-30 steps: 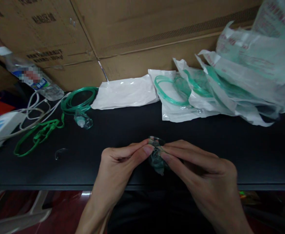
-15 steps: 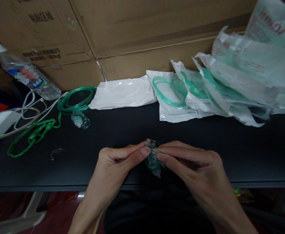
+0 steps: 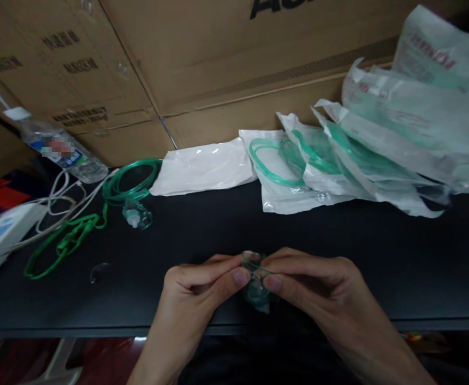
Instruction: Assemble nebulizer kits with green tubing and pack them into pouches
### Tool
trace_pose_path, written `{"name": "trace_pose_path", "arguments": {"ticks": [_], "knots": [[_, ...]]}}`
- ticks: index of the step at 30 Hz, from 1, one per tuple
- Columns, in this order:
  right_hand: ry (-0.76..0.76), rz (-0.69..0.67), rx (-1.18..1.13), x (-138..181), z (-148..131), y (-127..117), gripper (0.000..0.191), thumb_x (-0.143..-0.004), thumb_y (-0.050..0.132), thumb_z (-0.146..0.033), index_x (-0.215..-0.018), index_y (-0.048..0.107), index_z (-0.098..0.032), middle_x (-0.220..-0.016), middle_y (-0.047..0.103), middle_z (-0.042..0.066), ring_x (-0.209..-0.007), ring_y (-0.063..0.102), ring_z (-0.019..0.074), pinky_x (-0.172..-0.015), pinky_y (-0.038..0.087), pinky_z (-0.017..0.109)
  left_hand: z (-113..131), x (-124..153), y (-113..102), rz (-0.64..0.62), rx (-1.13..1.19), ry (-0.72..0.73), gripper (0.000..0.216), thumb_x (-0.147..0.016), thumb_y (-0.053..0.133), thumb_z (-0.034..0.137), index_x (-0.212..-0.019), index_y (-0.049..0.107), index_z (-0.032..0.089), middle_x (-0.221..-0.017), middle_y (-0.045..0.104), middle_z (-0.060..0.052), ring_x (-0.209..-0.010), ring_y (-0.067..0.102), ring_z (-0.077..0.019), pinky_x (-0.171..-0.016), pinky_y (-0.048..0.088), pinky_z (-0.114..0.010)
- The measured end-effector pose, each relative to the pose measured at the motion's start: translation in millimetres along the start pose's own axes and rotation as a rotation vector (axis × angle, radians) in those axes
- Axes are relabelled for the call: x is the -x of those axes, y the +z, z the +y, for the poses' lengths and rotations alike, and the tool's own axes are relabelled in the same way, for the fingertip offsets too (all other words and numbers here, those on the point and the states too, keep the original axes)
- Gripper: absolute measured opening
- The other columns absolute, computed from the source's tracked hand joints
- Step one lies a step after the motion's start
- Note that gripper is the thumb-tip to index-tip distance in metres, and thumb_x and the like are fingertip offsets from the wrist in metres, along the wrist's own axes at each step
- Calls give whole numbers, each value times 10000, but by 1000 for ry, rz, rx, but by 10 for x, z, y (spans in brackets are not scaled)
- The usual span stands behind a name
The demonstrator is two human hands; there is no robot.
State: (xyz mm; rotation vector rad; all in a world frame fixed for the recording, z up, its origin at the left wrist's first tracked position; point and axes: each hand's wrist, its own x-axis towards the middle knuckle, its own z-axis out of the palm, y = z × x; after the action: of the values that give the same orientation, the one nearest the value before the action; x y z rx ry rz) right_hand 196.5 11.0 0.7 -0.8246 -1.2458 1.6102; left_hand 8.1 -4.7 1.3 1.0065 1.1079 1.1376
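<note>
My left hand (image 3: 196, 291) and my right hand (image 3: 318, 289) meet near the front edge of a black table (image 3: 226, 230). Both pinch a small clear green-tinted plastic mask part (image 3: 256, 283) between thumb and fingers. The part sits between the fingertips, its lower tip pointing down toward me. Much of it is hidden by my fingers.
Green coiled tubing with a clear connector (image 3: 132, 195) and a green strap (image 3: 63, 243) lie at left, near white cables and a plastic bottle (image 3: 60, 149). A small clear clip (image 3: 98, 270) lies alone. White packets with green tubing (image 3: 298, 166) pile at back right against cardboard boxes (image 3: 218, 59).
Both hands sit a little lower in view, still pinching the mask part; the camera has tilted up slightly. Nothing on the table has moved.
</note>
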Motion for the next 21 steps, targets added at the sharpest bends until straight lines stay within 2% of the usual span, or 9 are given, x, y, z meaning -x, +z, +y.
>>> {"name": "trace_pose_path", "arguments": {"ticks": [7, 11, 13, 17, 21], "knots": [[69, -55, 20, 30, -17, 6, 153, -921, 761, -297, -1028, 844, -370, -1033, 804, 22, -982, 735, 177, -899, 576, 243, 14, 34, 19, -10, -1, 30, 117, -866, 817, 363, -960, 859, 306, -1008, 845, -39, -959, 779, -172, -824, 598, -159], [63, -57, 14, 33, -41, 26, 179, -970, 688, -296, -1045, 838, -358, -1060, 797, 32, -1014, 735, 185, -926, 576, 258, 46, 30, 63, 43, 32, 83, 98, -835, 844, 365, -922, 863, 326, -966, 847, -30, -918, 780, -178, -788, 611, -179], [37, -45, 20, 19, -36, 34, 170, -947, 714, -271, -1038, 833, -350, -1045, 799, 28, -1004, 742, 189, -921, 580, 263, 58, 20, 85, 80, 14, 124, 81, -829, 850, 346, -909, 863, 338, -955, 848, -23, -910, 782, -185, -782, 619, -194], [-26, 5, 36, -4, 18, 56, 228, -782, 870, -196, -956, 828, -338, -942, 801, -13, -919, 748, 175, -862, 584, 228, 64, 4, 106, 129, -90, 183, 117, -835, 839, 249, -886, 864, 351, -927, 849, -5, -887, 778, -181, -757, 622, -198], [-65, 50, 89, 7, 64, 79, 208, -797, 858, -164, -911, 832, -336, -925, 799, -31, -878, 734, 144, -805, 566, 186, 69, -9, 102, 117, -162, 226, 209, -806, 835, 151, -884, 865, 343, -930, 851, -10, -911, 777, -206, -802, 630, -246]]}}
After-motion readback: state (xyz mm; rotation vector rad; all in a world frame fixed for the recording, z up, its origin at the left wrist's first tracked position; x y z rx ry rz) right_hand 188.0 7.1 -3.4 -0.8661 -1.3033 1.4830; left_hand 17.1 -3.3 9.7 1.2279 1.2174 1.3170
